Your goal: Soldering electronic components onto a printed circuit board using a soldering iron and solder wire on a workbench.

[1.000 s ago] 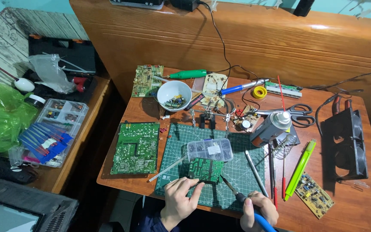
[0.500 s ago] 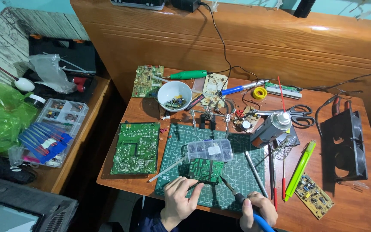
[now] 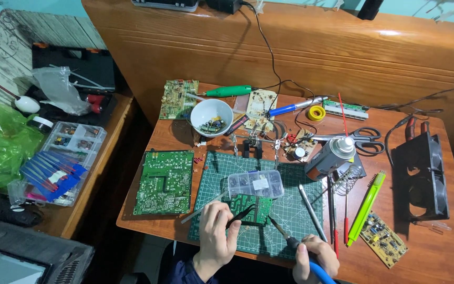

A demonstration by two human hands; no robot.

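A small green circuit board lies on the green cutting mat near the table's front edge. My left hand pinches black tweezers whose tips rest on that board. My right hand grips a blue-handled soldering iron, its tip angled toward the board's right edge. A clear plastic parts box sits just behind the board.
A larger green circuit board lies left of the mat. A white bowl of components, helping-hands clamp, spray can, scissors and black fan crowd the back and right. A side table holds organisers.
Both hands stay at the small board; the tweezers have shifted slightly on it. Nothing else on the table has moved.
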